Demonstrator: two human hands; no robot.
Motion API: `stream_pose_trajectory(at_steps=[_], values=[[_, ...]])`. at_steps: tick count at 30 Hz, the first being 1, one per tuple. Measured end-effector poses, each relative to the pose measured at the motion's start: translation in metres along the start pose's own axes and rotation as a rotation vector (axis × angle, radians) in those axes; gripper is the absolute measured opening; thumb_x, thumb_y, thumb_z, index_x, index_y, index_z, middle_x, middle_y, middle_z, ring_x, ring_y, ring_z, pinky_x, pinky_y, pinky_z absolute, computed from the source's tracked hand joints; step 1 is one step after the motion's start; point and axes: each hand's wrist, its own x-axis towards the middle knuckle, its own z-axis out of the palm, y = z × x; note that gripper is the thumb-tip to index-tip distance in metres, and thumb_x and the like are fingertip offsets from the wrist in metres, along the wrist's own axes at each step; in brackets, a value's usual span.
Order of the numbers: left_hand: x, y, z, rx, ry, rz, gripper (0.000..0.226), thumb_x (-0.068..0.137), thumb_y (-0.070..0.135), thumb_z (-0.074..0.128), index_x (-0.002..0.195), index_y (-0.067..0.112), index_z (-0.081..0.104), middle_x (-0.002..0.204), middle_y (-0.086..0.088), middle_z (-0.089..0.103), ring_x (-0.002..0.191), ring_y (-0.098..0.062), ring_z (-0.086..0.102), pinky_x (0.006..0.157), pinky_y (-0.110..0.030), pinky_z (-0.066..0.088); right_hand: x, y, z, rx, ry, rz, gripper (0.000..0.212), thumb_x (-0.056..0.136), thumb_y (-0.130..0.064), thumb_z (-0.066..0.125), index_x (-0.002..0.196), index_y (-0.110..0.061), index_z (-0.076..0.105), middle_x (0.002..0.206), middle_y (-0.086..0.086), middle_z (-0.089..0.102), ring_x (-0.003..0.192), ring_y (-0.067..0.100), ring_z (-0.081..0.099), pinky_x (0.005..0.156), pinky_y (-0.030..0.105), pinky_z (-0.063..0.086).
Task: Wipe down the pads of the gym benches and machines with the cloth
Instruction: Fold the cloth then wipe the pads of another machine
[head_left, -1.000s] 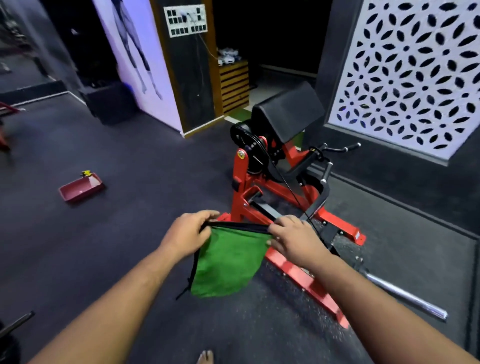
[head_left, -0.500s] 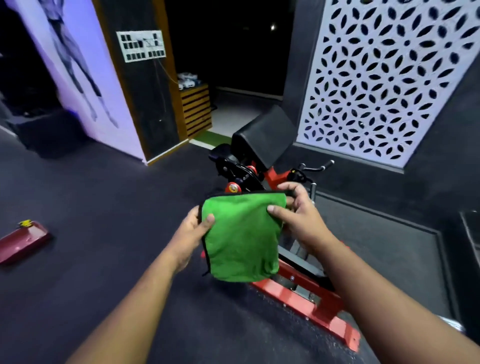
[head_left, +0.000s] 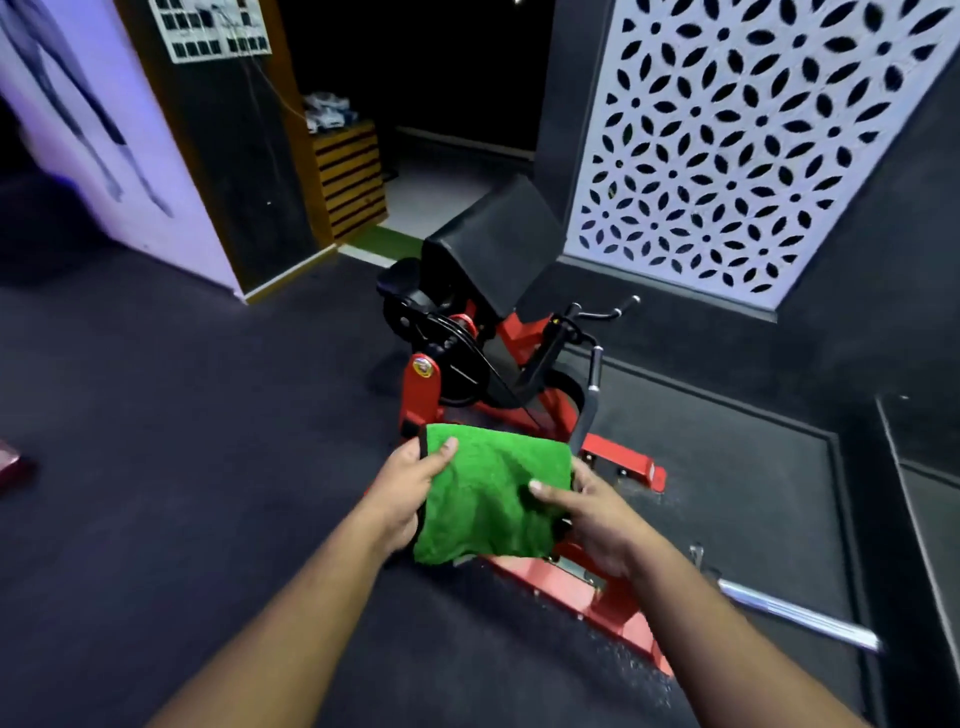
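Behind green cloth (head_left: 488, 499), frame (head_left: 571, 571) partly hidden

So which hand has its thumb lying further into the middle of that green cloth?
The right hand: its thumb reaches well onto the green cloth, while the left hand pinches only the black-trimmed edge near the top corner.

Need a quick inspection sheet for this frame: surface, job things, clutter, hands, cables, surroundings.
Surface: dark rubber floor, speckled near the machine.
Job's things: green cloth, folded, held in the air; black pad of the red machine, not touched by the cloth.
Clutter: chrome bar on the floor at right; red object at the left edge.
Hands: left hand and right hand each grip a side of the cloth.
Cables: black cable across the machine frame.
Surroundings: white lattice panel, wooden slatted cabinet, wall poster.
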Motion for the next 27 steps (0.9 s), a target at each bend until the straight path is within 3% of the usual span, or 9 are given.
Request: stream_pose_trajectory(at_steps=[3,7,10,13,15,17,20,23,27], values=[[0.007,0.008,-0.009,0.094,0.016,0.048,0.016,0.098,0.007,0.062,0.114,0.007,0.063,0.110,-0.016,0.075,0.098,-0.029,0.073,0.086,-0.045,0.060,0.026,0.004,0.001,-0.045,-0.034,-0.014,0.038,0.091,0.000,0.068,0.129,-0.007,0.062,0.118,0.017,0.073,0.104,0.032,0.071,0.082,0.039,0.060],[0.022,0.020,-0.044,0.361,0.214,0.176,0.026,0.092,0.007,0.072,0.113,0.012,0.057,0.106,-0.011,0.076,0.097,-0.024,0.075,0.083,-0.042,0.062,0.060,-0.009,0.023,-0.083,0.218,-0.169,0.040,0.089,0.002,0.073,0.122,-0.008,0.055,0.098,0.013,0.077,0.083,0.022,0.074,0.064,0.028,0.059],[0.039,0.034,-0.075,0.401,0.434,0.231,0.050,0.081,0.034,0.083,0.115,0.030,0.047,0.096,-0.009,0.076,0.090,-0.026,0.075,0.084,-0.053,0.060,0.097,-0.023,0.053,-0.170,0.232,-0.279,0.042,0.087,-0.005,0.078,0.120,-0.014,0.053,0.089,0.009,0.075,0.071,0.012,0.071,0.064,0.030,0.057],[0.058,0.053,-0.113,0.474,0.514,0.281,0.073,0.066,0.058,0.078,0.126,0.049,0.038,0.095,-0.012,0.073,0.093,-0.028,0.072,0.087,-0.048,0.058,0.128,-0.036,0.083,-0.255,0.188,-0.352,0.040,0.081,-0.013,0.084,0.115,-0.020,0.064,0.093,0.008,0.075,0.081,0.017,0.069,0.081,0.044,0.059],[0.068,0.071,-0.139,0.390,0.373,0.329,0.079,0.074,0.036,0.085,0.137,0.046,0.038,0.108,-0.013,0.072,0.102,-0.028,0.072,0.092,-0.045,0.058,0.154,-0.038,0.103,-0.264,0.101,-0.369,0.053,0.071,-0.021,0.088,0.118,-0.028,0.066,0.110,0.010,0.073,0.098,0.024,0.068,0.094,0.053,0.056],[0.082,0.087,-0.164,0.428,0.201,0.349,0.084,0.076,0.005,0.086,0.144,0.027,0.043,0.124,-0.008,0.068,0.113,-0.021,0.068,0.099,-0.036,0.055,0.181,-0.035,0.116,-0.302,0.050,-0.416,0.062,0.067,-0.022,0.087,0.123,-0.034,0.064,0.120,0.007,0.069,0.110,0.029,0.065,0.101,0.058,0.052],[0.111,0.119,-0.215,0.843,0.249,0.410,0.067,0.070,0.016,0.092,0.129,0.029,0.064,0.118,0.007,0.070,0.108,-0.013,0.067,0.096,-0.032,0.054,0.214,-0.041,0.158,-0.487,0.181,-0.513,0.056,0.071,-0.022,0.083,0.122,-0.036,0.065,0.117,-0.005,0.070,0.109,0.023,0.066,0.098,0.057,0.053],[0.137,0.156,-0.255,1.157,0.348,0.534,0.030,0.072,0.045,0.084,0.098,0.041,0.071,0.091,0.016,0.064,0.093,-0.014,0.062,0.080,-0.037,0.053,0.233,-0.055,0.194,-0.683,0.351,-0.618,0.033,0.078,-0.017,0.085,0.106,-0.029,0.072,0.101,-0.013,0.071,0.094,0.006,0.064,0.087,0.039,0.055],[0.178,0.200,-0.294,1.098,0.221,0.599,0.025,0.080,0.043,0.081,0.098,0.029,0.072,0.103,0.008,0.057,0.101,-0.017,0.055,0.087,-0.033,0.047,0.262,-0.070,0.227,-0.753,0.475,-0.704,0.020,0.080,-0.025,0.086,0.091,-0.023,0.069,0.092,-0.009,0.061,0.092,0.009,0.058,0.082,0.031,0.048]])
